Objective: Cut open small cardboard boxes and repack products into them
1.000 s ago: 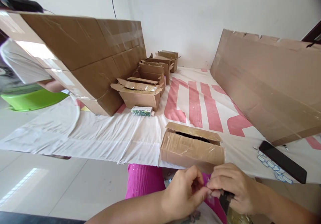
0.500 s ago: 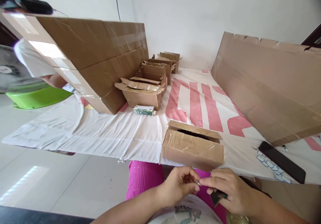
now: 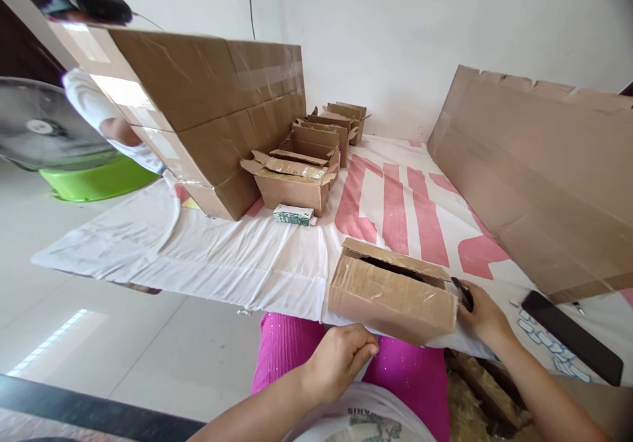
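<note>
While the left hand (image 3: pixel 342 359) curls, contents unclear, the right hand (image 3: pixel 483 315) has moved beside the box (image 3: pixel 393 300), gripping a black object (image 3: pixel 463 295).

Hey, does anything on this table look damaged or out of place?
Yes, the big cardboard panel on the right looks damaged: its top edge is ragged and notched instead of straight. The white cloth is also rumpled at the near left, with creases running across it.

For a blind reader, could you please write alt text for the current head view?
A person's right hand holds a black object at the right end of a cardboard box on a cloth-covered table. The curled left hand is above the lap; a phone lies right, open boxes farther back.
</note>
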Demonstrator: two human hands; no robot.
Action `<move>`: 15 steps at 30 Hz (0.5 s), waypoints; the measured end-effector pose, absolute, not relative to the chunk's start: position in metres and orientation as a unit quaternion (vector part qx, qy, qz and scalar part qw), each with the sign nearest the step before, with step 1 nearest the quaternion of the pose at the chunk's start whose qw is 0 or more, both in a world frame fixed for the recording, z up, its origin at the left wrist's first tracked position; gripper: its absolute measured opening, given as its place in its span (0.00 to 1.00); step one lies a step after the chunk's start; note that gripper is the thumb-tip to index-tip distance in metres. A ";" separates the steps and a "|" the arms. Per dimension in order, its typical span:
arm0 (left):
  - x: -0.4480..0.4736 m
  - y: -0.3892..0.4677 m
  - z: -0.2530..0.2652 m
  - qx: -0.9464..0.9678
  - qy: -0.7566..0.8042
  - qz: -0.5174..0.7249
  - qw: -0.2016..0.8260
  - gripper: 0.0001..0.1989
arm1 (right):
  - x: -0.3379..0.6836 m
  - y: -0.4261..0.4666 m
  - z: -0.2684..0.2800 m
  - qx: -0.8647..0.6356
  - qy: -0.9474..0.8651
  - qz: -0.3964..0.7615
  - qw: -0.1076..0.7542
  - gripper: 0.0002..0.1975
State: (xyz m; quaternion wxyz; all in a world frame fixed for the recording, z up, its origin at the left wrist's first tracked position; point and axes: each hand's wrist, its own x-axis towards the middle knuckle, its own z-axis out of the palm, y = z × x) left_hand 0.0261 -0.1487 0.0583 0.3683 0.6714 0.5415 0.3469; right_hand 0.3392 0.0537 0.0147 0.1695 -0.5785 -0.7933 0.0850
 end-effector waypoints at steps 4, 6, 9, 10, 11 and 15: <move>0.021 -0.150 0.048 0.665 0.578 0.336 0.332 0.20 | 0.348 0.064 -0.013 -0.534 -0.833 0.018 0.144 0.21; 0.017 -0.151 0.044 0.665 0.586 0.344 0.311 0.22 | 0.345 0.061 -0.008 -0.503 -0.846 -0.014 0.178 0.20; 0.006 -0.154 0.040 0.654 0.590 0.381 0.280 0.25 | 0.330 0.049 0.015 -0.430 -0.861 -0.014 0.271 0.16; 0.001 -0.155 0.040 0.643 0.595 0.404 0.262 0.25 | 0.324 0.043 0.025 -0.404 -0.864 0.002 0.301 0.13; -0.005 -0.155 0.040 0.628 0.602 0.431 0.240 0.26 | 0.317 0.037 0.035 -0.381 -0.866 0.022 0.323 0.11; -0.029 -0.154 0.044 0.523 0.658 0.515 0.167 0.24 | 0.295 0.009 0.071 -0.318 -0.870 0.088 0.366 0.10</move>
